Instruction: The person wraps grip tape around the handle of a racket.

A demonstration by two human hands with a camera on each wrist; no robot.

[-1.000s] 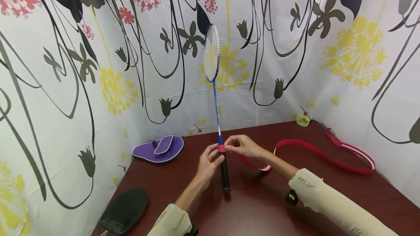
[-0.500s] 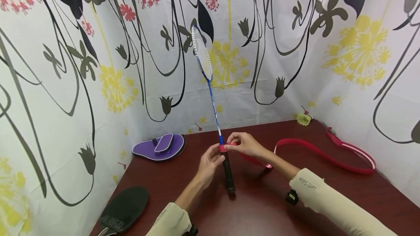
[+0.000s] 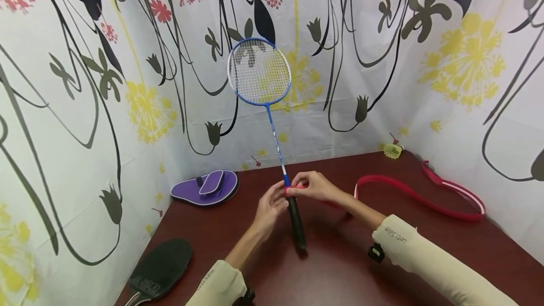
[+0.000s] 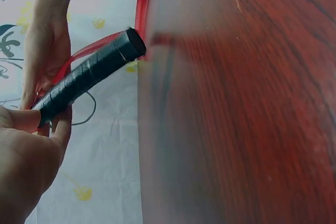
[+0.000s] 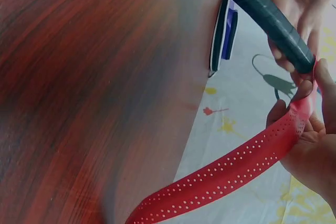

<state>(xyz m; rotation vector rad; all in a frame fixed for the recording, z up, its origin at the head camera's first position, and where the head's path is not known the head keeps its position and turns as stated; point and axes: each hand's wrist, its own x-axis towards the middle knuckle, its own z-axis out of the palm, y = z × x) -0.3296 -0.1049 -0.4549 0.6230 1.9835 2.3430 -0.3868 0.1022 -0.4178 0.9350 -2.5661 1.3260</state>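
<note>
In the head view a blue and white badminton racket [image 3: 276,143] stands tilted, head up, its strings facing me. Its black handle [image 3: 296,225] points down above the table. My left hand [image 3: 267,214] holds the racket at the handle's top, between thumb and fingers. At that same spot my right hand [image 3: 316,187] pinches a red perforated grip tape [image 5: 220,179] against the racket. From there the tape trails off to the right in a loose curve. Seen from the left wrist, the handle's butt end [image 4: 135,42] is free. Fingers partly hide the tape's turn around the racket.
On the dark red table [image 3: 340,273] lie a purple paddle case [image 3: 208,188] at the back left and a black table tennis paddle [image 3: 161,266] at the front left. A yellow shuttlecock [image 3: 393,150] sits at the back right. Flowered cloth [image 3: 191,84] walls in the table.
The racket has turned about its length, from nearly edge-on to face-on. Its head has tipped left and the handle's bottom has shifted slightly right. Both hands stay at the handle's top.
</note>
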